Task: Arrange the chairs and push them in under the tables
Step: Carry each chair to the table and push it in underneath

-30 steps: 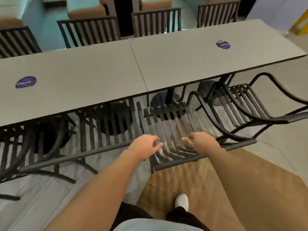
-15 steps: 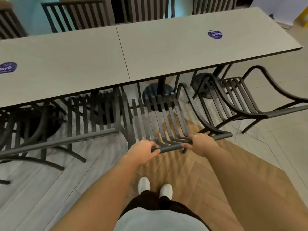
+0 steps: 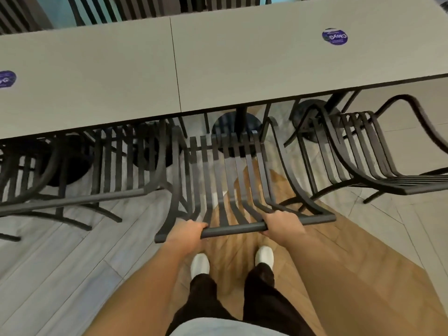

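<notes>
Head view: both hands, left hand [image 3: 186, 232] and right hand [image 3: 282, 224], grip chair [image 3: 232, 229] top rail.

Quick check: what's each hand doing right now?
Left hand: closed around the top rail of the middle chair.
Right hand: closed around the same rail, further right.

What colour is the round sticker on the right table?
Purple with pale lettering, seen in the head view.

left grip [image 3: 185, 232]: curled round top rail of slatted chair [image 3: 228, 180]
right grip [image 3: 282, 224]: same rail
chair front: under worktop [image 3: 242, 69] edge
right chair [image 3: 358, 151]: angled out
</notes>
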The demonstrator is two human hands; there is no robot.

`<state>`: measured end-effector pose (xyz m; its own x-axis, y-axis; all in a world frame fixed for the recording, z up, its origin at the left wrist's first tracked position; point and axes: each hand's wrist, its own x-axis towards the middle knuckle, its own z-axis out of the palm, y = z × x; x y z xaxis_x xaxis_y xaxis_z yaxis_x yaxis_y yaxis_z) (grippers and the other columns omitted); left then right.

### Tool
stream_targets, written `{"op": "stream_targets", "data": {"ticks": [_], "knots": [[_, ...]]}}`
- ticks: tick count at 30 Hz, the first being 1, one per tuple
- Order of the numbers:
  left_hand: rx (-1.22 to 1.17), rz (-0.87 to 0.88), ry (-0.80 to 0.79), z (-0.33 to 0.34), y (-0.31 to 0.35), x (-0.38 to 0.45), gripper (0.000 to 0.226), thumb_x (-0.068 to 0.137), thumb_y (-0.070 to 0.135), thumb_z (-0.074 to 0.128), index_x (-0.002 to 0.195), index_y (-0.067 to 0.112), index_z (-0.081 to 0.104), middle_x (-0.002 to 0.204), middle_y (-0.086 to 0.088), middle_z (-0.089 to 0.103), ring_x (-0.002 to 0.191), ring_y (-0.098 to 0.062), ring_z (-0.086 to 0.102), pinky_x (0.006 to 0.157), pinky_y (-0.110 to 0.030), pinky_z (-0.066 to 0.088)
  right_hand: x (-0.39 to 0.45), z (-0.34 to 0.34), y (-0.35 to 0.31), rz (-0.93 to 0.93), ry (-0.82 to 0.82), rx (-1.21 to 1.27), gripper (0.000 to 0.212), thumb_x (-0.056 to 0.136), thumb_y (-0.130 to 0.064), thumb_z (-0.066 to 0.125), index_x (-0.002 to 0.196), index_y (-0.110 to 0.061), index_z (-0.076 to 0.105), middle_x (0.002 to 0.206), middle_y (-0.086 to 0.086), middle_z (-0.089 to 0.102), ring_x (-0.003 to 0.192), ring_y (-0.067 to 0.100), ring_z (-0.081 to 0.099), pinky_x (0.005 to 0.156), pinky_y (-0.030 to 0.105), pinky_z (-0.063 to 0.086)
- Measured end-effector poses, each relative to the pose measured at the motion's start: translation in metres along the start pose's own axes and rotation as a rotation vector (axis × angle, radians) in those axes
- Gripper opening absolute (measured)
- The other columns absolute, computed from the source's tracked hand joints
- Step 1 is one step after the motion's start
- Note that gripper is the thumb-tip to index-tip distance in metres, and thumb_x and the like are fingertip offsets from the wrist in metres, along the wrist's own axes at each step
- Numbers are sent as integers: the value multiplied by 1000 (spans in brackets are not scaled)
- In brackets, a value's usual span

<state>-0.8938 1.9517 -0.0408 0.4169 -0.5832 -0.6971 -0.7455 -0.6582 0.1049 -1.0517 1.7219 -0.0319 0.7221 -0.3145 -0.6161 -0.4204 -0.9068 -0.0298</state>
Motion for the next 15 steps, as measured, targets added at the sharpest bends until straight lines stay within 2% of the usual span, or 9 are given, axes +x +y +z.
{"op": "stream_targets", "data": {"ticks": [4, 12, 15], "knots": [[16, -78, -41, 2, 15, 9, 62, 104, 11, 45, 156, 42, 35, 131, -4, 63, 112, -23, 64, 93, -37, 54, 4, 1, 20, -72, 13, -49, 26, 100, -39, 51, 110, -21, 67, 101, 2, 68, 95, 26, 67, 80, 40, 54], [-38, -103, 1, -3, 81, 26, 67, 100, 5, 43, 156, 42, 36, 134, -3, 62, 112, -23, 65, 95, -39, 56, 2, -3, 88, -92, 7, -78, 22, 100, -34, 51, 108, -23, 68, 99, 0, 69, 93, 23, 67, 81, 40, 55], [-62, -114, 33, -7, 97, 33, 60, 103, 12, 45, 154, 42, 38, 125, -2, 64, 107, -22, 66, 93, -38, 57, 4, -6, 108, -111, 26, -91, 22, 102, -32, 49, 108, -21, 67, 96, 0, 68, 90, 22, 67, 77, 34, 51]]}}
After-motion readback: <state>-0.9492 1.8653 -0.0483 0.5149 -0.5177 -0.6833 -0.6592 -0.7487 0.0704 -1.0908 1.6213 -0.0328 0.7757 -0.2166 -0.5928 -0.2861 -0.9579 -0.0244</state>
